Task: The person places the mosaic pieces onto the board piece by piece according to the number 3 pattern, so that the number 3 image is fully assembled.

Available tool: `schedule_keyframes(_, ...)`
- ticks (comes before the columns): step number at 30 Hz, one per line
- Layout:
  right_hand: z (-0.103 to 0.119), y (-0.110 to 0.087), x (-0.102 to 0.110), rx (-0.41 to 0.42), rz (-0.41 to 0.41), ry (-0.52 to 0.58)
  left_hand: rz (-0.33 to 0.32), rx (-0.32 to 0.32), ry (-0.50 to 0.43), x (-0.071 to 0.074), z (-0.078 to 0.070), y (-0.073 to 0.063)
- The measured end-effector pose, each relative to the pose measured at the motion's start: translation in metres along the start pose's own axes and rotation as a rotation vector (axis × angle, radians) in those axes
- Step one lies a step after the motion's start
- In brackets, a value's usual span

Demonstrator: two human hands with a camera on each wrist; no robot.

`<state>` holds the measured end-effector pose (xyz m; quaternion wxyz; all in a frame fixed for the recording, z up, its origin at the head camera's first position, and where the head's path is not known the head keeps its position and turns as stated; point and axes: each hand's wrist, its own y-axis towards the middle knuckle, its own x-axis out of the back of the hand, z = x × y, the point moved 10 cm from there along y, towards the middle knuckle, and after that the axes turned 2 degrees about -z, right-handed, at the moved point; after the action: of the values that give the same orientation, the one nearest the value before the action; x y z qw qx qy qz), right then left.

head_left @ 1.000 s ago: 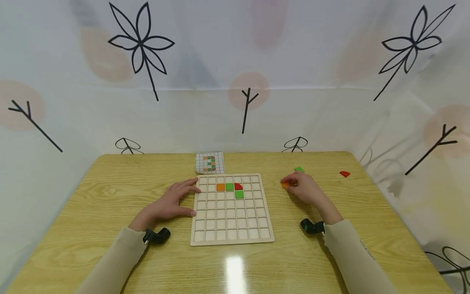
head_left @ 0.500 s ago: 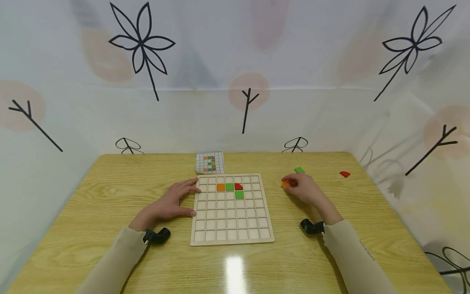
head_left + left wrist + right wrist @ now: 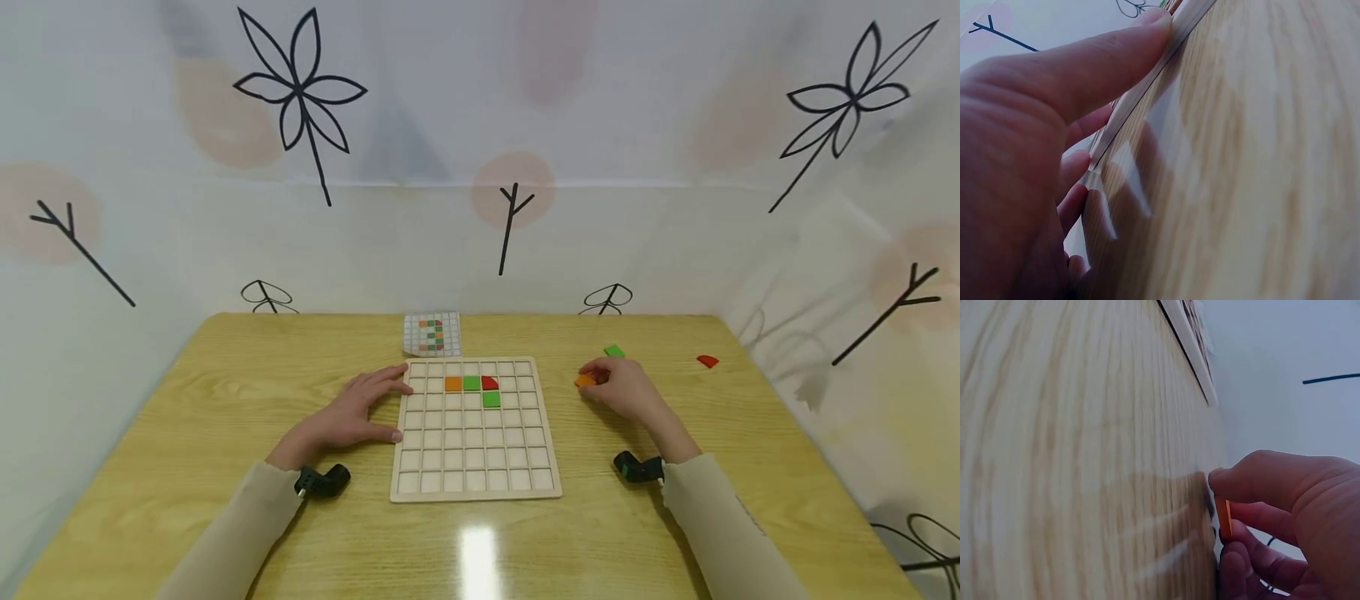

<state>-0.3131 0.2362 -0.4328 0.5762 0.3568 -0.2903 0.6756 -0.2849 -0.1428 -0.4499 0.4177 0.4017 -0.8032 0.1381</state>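
Note:
A pale wooden grid board [image 3: 453,458] lies flat on the table. Seated in its upper cells are an orange square tile [image 3: 453,384], two green square tiles [image 3: 471,383] and a red quarter-round tile [image 3: 490,383]. My left hand [image 3: 348,417] touches the board's left edge with spread thumb and fingers; the left wrist view shows the thumb [image 3: 1104,69] against that edge. Right of the board, my right hand [image 3: 621,388] pinches another orange tile [image 3: 1225,517] between thumb and fingers, close to the tabletop. Whether this tile touches the table I cannot tell.
Just beyond my right hand lies a loose green tile [image 3: 614,351], and farther right a red quarter-round tile [image 3: 707,361]. A printed pattern card [image 3: 431,334] sits behind the board. A patterned cloth [image 3: 420,242] hangs beyond the table's far edge.
The head view has shifted slightly. Both hands keep nearly the same places, the left at the board's edge and the right pinching the orange tile.

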Motion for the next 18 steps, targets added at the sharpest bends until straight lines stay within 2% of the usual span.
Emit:
schedule_keyframes(10, 0.009, -0.004, -0.004, 0.042, 0.003, 0.067, 0.004, 0.01, 0.002, 0.0, -0.001, 0.0)
schedule_keyframes(18, 0.033, -0.009, -0.011, 0.134, 0.011, 0.109, 0.005, -0.001, 0.0, 0.0, -0.003, 0.001)
